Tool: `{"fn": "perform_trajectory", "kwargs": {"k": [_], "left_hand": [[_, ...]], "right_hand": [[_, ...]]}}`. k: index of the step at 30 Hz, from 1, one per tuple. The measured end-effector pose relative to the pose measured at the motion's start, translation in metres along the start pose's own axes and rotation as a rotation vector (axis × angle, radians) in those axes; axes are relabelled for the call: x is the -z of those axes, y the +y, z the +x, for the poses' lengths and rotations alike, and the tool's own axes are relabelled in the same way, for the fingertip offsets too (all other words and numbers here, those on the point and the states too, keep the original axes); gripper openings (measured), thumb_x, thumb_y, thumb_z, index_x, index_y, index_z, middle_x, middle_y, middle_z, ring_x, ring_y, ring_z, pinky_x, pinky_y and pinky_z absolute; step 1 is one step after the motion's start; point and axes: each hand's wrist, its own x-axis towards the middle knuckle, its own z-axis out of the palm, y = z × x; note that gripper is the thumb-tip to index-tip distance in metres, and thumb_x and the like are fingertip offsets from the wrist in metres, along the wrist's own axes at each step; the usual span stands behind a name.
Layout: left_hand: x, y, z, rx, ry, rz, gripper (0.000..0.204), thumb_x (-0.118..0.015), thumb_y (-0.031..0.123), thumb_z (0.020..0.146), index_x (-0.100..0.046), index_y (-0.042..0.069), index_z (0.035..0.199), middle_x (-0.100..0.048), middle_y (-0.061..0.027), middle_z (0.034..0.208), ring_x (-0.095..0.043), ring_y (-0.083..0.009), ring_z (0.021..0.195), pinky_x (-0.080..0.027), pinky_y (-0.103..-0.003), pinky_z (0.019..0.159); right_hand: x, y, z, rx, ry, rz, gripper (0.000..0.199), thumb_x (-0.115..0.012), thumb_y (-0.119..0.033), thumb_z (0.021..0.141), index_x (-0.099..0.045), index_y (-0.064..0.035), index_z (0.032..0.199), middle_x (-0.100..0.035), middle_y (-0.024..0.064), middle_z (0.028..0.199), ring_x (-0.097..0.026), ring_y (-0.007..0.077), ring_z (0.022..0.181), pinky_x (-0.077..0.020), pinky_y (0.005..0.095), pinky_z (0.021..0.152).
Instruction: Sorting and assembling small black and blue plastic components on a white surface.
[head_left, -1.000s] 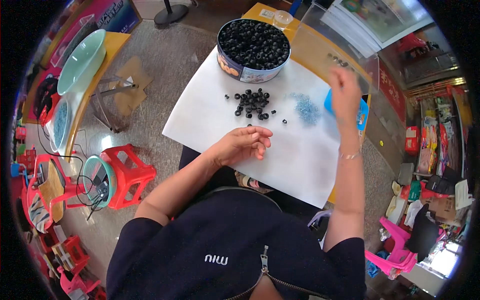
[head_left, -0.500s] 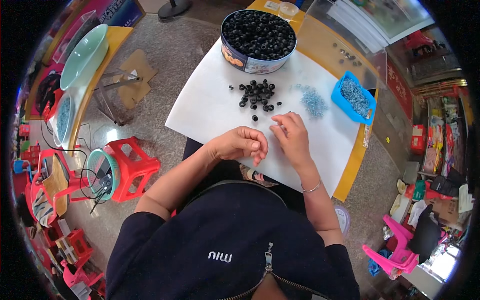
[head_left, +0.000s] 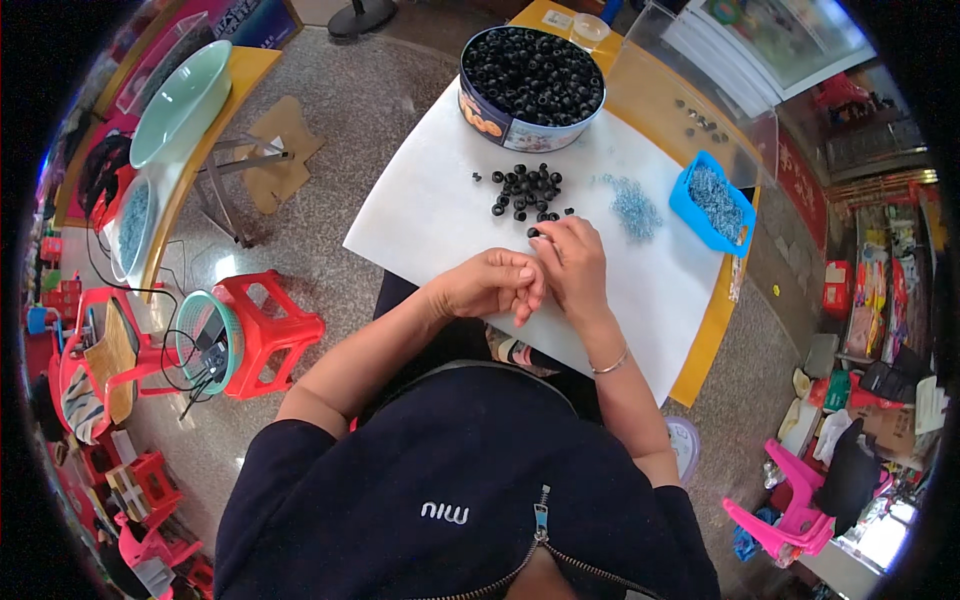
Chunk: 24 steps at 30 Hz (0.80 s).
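Head view: left hand (head_left: 490,285) curled loosely, contents unclear, right hand (head_left: 572,262) pinching a black bead (head_left: 533,232) at the near edge of the bead pile (head_left: 527,190) on the white sheet (head_left: 420,215); best lifted singly without scattering neighbours.
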Motion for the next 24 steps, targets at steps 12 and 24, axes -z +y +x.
{"fn": "perform_trajectory", "kwargs": {"k": [12, 24], "left_hand": [[-0.030, -0.013, 0.030, -0.252, 0.450, 0.264, 0.025, -0.058, 0.013, 0.093, -0.055, 0.001, 0.114, -0.060, -0.0053, 0.098, -0.059, -0.0124, 0.083, -0.050, -0.028, 0.076], [-0.013, -0.011, 0.031, -0.209, 0.400, 0.158, 0.020, -0.054, 0.014, 0.095, -0.059, -0.001, 0.108, -0.059, -0.0074, 0.091, -0.057, -0.0136, 0.074, -0.050, -0.029, 0.069]], "right_hand": [[0.039, -0.024, -0.032, -0.056, 0.121, -0.085, 0.017, -0.064, -0.007, 0.079, -0.063, -0.0045, 0.096, -0.058, 0.0105, 0.087, -0.056, 0.0281, 0.081, -0.0433, 0.0381, 0.074], [0.070, 0.086, -0.029, -0.390, 0.282, -0.251, 0.011, -0.063, -0.007, 0.080, -0.061, -0.0036, 0.091, -0.058, 0.0097, 0.082, -0.056, 0.0267, 0.081, -0.0445, 0.0387, 0.075]]}}
